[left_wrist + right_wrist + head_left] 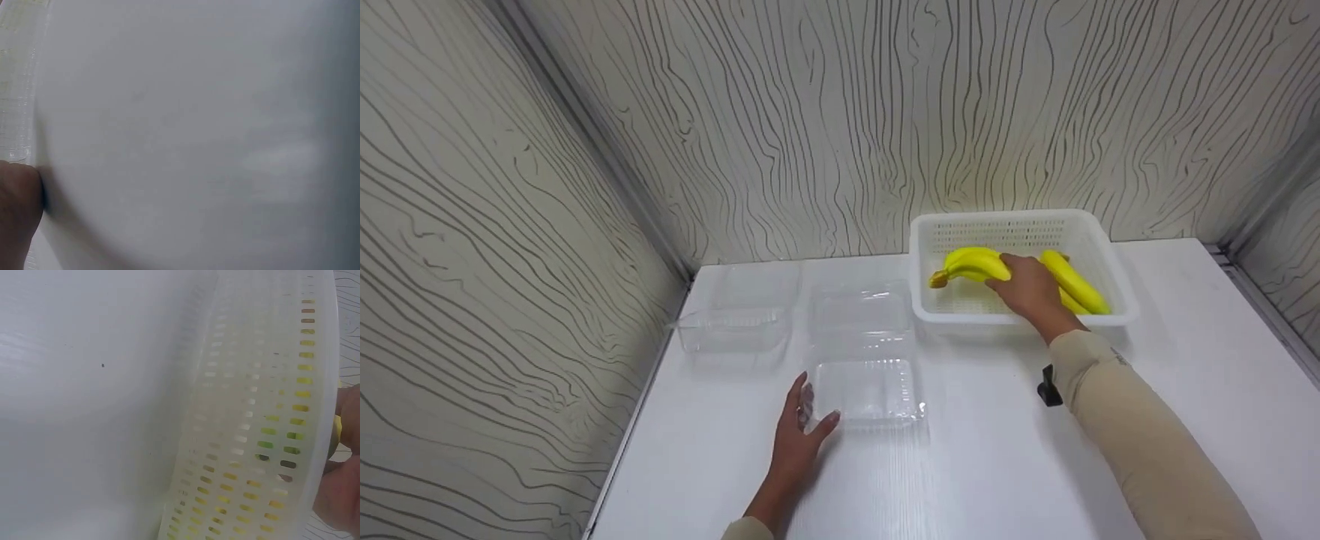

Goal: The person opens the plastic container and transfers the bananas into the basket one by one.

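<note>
A white slotted basket (997, 219) stands at the back right of the white table (997, 450). In it lie yellow bananas: one bunch (971, 262) on the left and another banana (1076, 281) on the right. My right hand (1024, 289) reaches into the basket with its fingers curled over the left bunch. The right wrist view shows the basket wall (253, 439) close up, yellow showing through its slots. My left hand (802, 420) rests flat on the table, fingers straight, touching the left edge of an open clear clamshell box (870, 390) whose lid (861, 311) lies folded back.
A second clear plastic box (735, 330) sits at the back left near the table edge. Patterned walls close in the table on the left, the back and the right. The left wrist view shows only bare white table (197, 140) and a bit of clear plastic (17, 84).
</note>
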The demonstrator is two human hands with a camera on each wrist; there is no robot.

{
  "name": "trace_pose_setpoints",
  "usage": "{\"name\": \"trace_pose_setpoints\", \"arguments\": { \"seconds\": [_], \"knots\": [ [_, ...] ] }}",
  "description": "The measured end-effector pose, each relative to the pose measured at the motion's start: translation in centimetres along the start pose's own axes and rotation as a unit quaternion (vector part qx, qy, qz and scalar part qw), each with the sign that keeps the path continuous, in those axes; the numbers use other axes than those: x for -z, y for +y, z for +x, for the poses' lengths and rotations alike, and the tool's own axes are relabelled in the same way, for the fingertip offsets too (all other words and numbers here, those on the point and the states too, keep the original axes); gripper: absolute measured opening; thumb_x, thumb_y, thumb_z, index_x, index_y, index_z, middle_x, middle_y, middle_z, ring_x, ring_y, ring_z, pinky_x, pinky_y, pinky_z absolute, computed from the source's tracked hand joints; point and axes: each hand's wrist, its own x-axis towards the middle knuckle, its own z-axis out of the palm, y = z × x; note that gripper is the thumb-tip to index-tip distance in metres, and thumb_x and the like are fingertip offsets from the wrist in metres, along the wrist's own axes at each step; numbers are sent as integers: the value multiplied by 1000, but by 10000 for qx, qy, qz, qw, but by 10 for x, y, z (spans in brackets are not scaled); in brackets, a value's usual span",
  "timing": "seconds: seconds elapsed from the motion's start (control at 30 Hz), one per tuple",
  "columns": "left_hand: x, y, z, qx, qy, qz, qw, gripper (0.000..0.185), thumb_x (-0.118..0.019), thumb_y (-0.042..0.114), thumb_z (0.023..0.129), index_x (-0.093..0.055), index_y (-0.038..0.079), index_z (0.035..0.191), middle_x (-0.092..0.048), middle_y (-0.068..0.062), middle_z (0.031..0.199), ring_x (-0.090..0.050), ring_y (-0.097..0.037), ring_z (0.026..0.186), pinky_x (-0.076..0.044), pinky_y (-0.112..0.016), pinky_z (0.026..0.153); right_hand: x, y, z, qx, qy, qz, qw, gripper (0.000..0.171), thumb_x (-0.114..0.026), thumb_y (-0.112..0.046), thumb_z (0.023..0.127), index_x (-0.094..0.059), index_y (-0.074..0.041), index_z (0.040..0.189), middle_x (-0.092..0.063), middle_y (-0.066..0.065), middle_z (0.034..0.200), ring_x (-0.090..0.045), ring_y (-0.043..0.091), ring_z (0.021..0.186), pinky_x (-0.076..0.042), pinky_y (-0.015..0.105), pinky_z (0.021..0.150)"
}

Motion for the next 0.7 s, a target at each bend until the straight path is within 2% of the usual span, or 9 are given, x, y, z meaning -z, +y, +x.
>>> {"name": "trace_pose_setpoints", "arguments": {
  "seconds": [0.23,0.4,0.57,0.7],
  "knots": [
    [0,0,0,5,82,7,10000,93,-81,43,93,-26,37,168,-33,-13,176,-28,-39,165,-23,-61,134,-5,2,9,-227,-411,-14,9989,71,-65,-28,106,-36,4,163,-41,28,167,-42,49,153,-31,66,129],
    [-1,1,1,24,89,-4,10000,93,-80,44,93,-26,36,168,-33,-14,176,-28,-40,165,-24,-61,134,-6,2,13,-297,-693,-286,9967,73,-64,-25,106,-32,4,164,-36,29,170,-35,49,157,-27,65,131],
    [-1,0,0,136,128,5,9998,94,-81,44,92,-27,37,168,-33,-14,176,-28,-41,165,-24,-63,133,-6,0,12,-282,-1027,-511,9930,74,-68,-20,103,-33,0,165,-38,31,167,-47,46,147,-31,65,130],
    [-1,0,0,163,123,-18,9998,94,-81,43,92,-26,38,168,-31,-13,177,-27,-41,165,-23,-63,133,-5,0,12,-128,-1128,-709,9910,76,-71,-19,100,-34,1,163,-42,34,162,-52,46,139,-35,64,127]
  ]
}}
